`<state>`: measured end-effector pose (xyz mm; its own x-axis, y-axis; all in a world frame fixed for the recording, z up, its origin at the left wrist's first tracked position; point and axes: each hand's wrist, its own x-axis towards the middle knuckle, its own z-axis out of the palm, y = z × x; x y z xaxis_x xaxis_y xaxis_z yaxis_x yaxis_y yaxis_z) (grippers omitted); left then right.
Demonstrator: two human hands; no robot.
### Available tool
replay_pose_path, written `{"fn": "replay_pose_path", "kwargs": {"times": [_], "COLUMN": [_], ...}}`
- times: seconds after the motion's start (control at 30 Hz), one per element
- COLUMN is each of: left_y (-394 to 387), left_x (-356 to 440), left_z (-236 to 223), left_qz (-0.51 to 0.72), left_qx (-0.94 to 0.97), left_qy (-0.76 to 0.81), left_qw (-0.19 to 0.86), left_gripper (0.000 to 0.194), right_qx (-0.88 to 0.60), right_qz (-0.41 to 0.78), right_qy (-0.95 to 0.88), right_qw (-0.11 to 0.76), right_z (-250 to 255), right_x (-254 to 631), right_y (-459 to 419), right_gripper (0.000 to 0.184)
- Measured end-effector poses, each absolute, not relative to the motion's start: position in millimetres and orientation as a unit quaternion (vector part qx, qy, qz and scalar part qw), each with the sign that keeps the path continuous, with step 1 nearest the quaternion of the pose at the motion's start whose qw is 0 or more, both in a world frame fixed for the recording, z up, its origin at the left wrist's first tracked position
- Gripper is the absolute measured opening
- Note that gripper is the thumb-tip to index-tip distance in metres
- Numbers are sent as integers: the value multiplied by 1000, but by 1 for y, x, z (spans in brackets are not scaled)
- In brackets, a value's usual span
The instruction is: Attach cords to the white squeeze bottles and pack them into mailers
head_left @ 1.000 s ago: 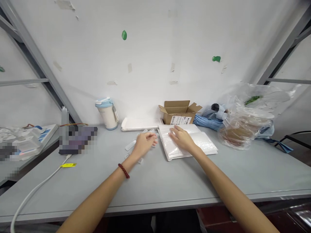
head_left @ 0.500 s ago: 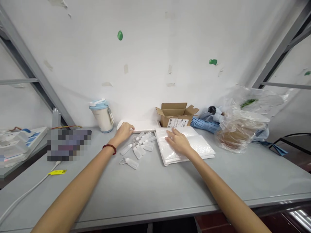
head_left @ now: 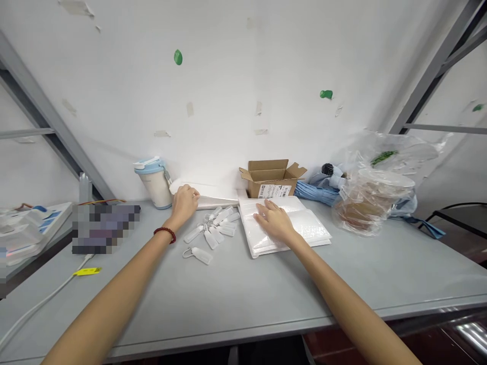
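My left hand [head_left: 185, 204], with a dark red bead bracelet on its wrist, pinches the near left edge of a flat white sheet [head_left: 218, 192]. This sheet tops a thin white stack by the wall, and its left end is raised; whether it is paper or a bag I cannot tell. My right hand [head_left: 274, 221] lies with spread fingers on a small pile of white bubble mailers [head_left: 310, 228]. Between the hands, several translucent plastic tags with loops [head_left: 215, 234] lie in a heap. One more looped tag [head_left: 201, 255] rests apart, nearer to me.
An open cardboard box [head_left: 272, 178] stands behind the mailers. To the left are a white and blue cup [head_left: 155, 187], a pixelated device [head_left: 106, 228] and a white cable [head_left: 49, 296]. Blue cloth [head_left: 317, 192] and a plastic-wrapped roll [head_left: 361, 203] sit at the right.
My left hand has moved slightly left, and the left end of the white sheet has risen off its stack. My right hand stays on the mailers. The view has shifted a little.
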<state>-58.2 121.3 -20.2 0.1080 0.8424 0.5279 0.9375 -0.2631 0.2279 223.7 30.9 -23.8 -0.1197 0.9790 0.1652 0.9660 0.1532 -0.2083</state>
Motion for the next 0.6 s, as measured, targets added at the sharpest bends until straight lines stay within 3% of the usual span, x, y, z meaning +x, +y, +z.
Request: {"fn": "replay_pose_path", "kwargs": {"times": [0.17, 0.37, 0.5, 0.6], "left_y": [94, 62, 41, 27], "left_x": [-69, -52, -17, 6], "left_z": [-29, -26, -22, -24], "left_qz": [-416, -463, -465, -443], "left_qx": [-659, -673, -742, -789], "left_qy": [-613, -556, -449, -385], "left_qw": [128, 153, 178, 179], "left_gripper": [19, 17, 20, 22], "right_qx": [-643, -663, -626, -566], "right_qz": [28, -5, -132, -234], "right_qy": [-754, -727, -725, -738], "right_qw": [130, 179, 253, 284], "right_z": [-25, -27, -24, -24], "right_x": [224, 216, 201, 191], "right_y": [31, 26, 13, 7], "right_gripper": [49, 56, 67, 52]}}
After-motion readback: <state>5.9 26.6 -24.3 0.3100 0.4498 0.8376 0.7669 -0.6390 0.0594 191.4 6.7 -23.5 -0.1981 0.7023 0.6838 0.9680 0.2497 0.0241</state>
